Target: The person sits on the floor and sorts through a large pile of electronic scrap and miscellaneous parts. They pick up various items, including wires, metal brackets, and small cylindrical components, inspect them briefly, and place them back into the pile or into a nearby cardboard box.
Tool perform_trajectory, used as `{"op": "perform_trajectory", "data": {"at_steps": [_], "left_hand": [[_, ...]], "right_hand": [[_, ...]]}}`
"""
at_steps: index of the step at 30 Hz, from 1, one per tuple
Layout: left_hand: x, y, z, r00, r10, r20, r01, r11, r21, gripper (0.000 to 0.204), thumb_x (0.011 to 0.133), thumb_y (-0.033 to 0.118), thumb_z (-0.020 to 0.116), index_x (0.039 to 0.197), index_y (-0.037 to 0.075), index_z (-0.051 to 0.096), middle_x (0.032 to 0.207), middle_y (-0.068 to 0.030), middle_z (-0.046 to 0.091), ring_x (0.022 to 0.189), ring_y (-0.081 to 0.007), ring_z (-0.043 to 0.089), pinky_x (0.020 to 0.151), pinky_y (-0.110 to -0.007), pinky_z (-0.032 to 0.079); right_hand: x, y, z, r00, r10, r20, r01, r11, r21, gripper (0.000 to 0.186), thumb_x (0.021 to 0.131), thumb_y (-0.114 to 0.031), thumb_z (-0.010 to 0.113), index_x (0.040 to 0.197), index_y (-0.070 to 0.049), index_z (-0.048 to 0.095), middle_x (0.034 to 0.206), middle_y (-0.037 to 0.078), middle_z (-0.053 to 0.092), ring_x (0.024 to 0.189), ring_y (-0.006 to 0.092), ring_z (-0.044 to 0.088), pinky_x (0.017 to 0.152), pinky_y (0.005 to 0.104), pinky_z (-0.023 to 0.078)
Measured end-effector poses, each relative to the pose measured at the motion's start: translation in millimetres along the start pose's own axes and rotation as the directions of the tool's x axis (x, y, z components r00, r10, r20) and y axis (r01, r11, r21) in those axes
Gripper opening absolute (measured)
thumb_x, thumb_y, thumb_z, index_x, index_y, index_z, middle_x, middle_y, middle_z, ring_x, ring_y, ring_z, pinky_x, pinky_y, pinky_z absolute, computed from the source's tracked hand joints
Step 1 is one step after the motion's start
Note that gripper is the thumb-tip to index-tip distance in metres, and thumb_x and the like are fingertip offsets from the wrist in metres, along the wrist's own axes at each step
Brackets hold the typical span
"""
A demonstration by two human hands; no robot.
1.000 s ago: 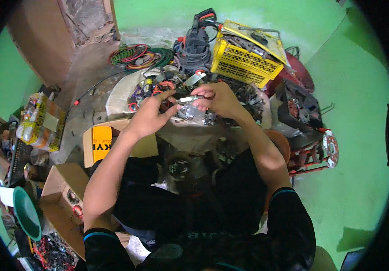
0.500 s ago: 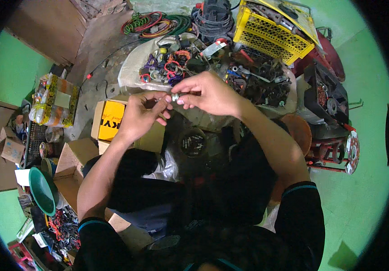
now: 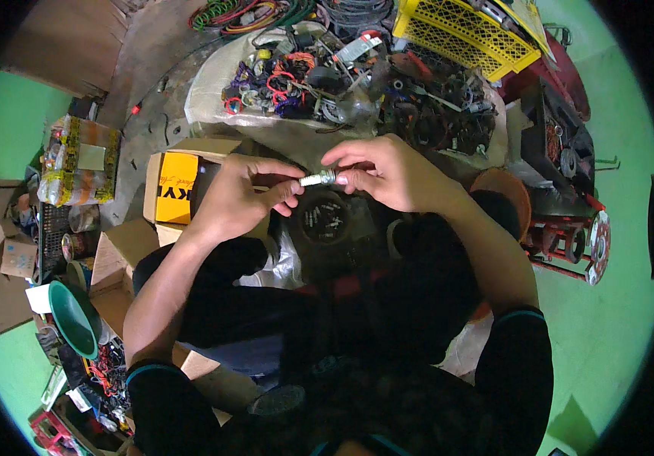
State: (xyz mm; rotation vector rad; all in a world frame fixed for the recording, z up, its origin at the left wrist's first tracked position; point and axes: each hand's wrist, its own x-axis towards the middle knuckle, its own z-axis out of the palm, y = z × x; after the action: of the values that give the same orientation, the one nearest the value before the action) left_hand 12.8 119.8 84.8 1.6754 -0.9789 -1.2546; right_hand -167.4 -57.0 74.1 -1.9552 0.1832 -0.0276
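A spark plug, with a white ribbed body and a metal end, lies nearly level between my two hands. My left hand pinches its white end between thumb and fingers. At the metal end is my right hand, its thumb against the metal and its index finger curved above. Below the hands, a round dark container holds several small pale pieces that look like more spark plugs. An open cardboard box with a yellow panel stands beside my left hand.
Beyond my hands, a pale sack carries a heap of cables and parts. A yellow crate stands at the far right, near a black bin. To the right is a red metal stand; a green basin sits at the left.
Both hands have shifted slightly right and nearer to me. More of the spark plug's white body now shows between them. The whole view has also moved a little.
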Motion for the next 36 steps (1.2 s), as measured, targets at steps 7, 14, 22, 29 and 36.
{"op": "perform_trajectory", "data": {"at_steps": [7, 14, 22, 29, 36], "left_hand": [[10.7, -20.3, 16.9, 0.990, 0.053, 0.131, -0.104, 0.903, 0.417, 0.023, 0.081, 0.004, 0.070, 0.103, 0.001, 0.069, 0.088, -0.0118, 0.071, 0.080, -0.0196, 0.068, 0.071, -0.032, 0.054], [14.1, -44.8, 26.4, 0.946, -0.073, 0.316, -0.196, 0.647, 0.737, 0.039, 0.076, 0.013, 0.074, 0.113, 0.004, 0.066, 0.098, -0.0194, 0.069, 0.094, -0.0352, 0.066, 0.083, -0.044, 0.052], [13.9, -40.4, 9.6, 0.969, 0.054, 0.242, -0.228, 0.573, 0.787, 0.047, 0.079, 0.021, 0.073, 0.122, 0.006, 0.061, 0.110, -0.0214, 0.065, 0.106, -0.0382, 0.060, 0.092, -0.046, 0.046], [22.7, -21.2, 1.8, 0.978, 0.036, 0.204, -0.192, 0.519, 0.833, 0.051, 0.080, 0.022, 0.073, 0.124, 0.002, 0.057, 0.117, -0.0228, 0.062, 0.111, -0.0390, 0.057, 0.095, -0.044, 0.045], [28.3, -27.5, -8.3, 0.973, 0.080, 0.216, -0.224, 0.552, 0.803, 0.056, 0.083, 0.028, 0.071, 0.129, 0.002, 0.053, 0.116, -0.0219, 0.063, 0.111, -0.0391, 0.057, 0.094, -0.045, 0.047]], "right_hand": [[-3.1, 15.4, 16.7, 0.985, 0.041, 0.165, 0.040, 0.885, -0.463, 0.028, 0.076, -0.008, 0.072, 0.100, -0.003, 0.058, 0.095, 0.017, 0.067, 0.091, 0.0382, 0.063, 0.076, 0.0458, 0.049], [-22.9, 41.3, 26.6, 0.986, -0.082, 0.144, 0.153, 0.788, -0.597, 0.034, 0.074, -0.008, 0.072, 0.105, -0.006, 0.059, 0.093, 0.014, 0.066, 0.093, 0.0360, 0.062, 0.078, 0.0472, 0.049], [20.5, 80.5, -97.4, 0.987, 0.151, -0.047, -0.152, 0.823, -0.547, 0.026, 0.072, -0.002, 0.068, 0.098, -0.005, 0.067, 0.087, 0.014, 0.069, 0.081, 0.0281, 0.067, 0.071, 0.0364, 0.053], [37.9, 217.8, -161.9, 0.862, 0.376, -0.340, -0.466, 0.323, -0.824, 0.028, 0.078, -0.011, 0.065, 0.105, -0.004, 0.065, 0.106, 0.019, 0.067, 0.099, 0.0354, 0.066, 0.084, 0.0459, 0.054], [65.6, 226.7, -140.9, 0.825, 0.485, -0.291, -0.513, 0.424, -0.746, 0.041, 0.075, -0.013, 0.065, 0.111, 0.005, 0.058, 0.111, 0.025, 0.064, 0.101, 0.0408, 0.064, 0.083, 0.0463, 0.054]]}}
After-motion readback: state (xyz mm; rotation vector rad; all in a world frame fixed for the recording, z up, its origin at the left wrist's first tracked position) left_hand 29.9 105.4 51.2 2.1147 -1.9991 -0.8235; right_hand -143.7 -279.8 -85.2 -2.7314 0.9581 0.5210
